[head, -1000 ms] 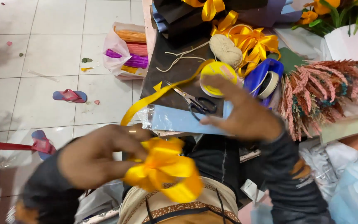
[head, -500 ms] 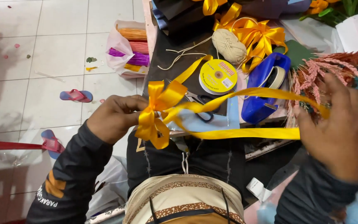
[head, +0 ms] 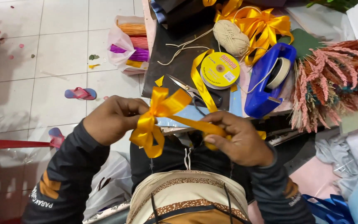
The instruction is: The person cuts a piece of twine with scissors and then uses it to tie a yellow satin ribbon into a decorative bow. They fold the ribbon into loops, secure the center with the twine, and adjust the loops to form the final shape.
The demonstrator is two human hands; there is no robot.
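Note:
My left hand (head: 112,120) pinches the middle of a yellow ribbon bow (head: 154,120) with several loops. My right hand (head: 237,139) grips the yellow ribbon strand (head: 187,121) that leads out of the bow and runs up to a yellow ribbon spool (head: 219,70) on the dark table top. The two hands are held close together above my lap, just in front of the table edge. Scissors (head: 195,93) lie on the table between the bow and the spool.
A blue tape dispenser (head: 268,83), a ball of cream twine (head: 231,38), finished yellow bows (head: 264,27) and dried pink flowers (head: 332,79) sit on the table. A plastic bag of coloured raffia (head: 130,45) and a sandal (head: 79,93) lie on the tiled floor at left.
My right hand came back in from the far right, where it held the ribbon stretched out, to sit close to the bow. The left hand kept hold of the bow.

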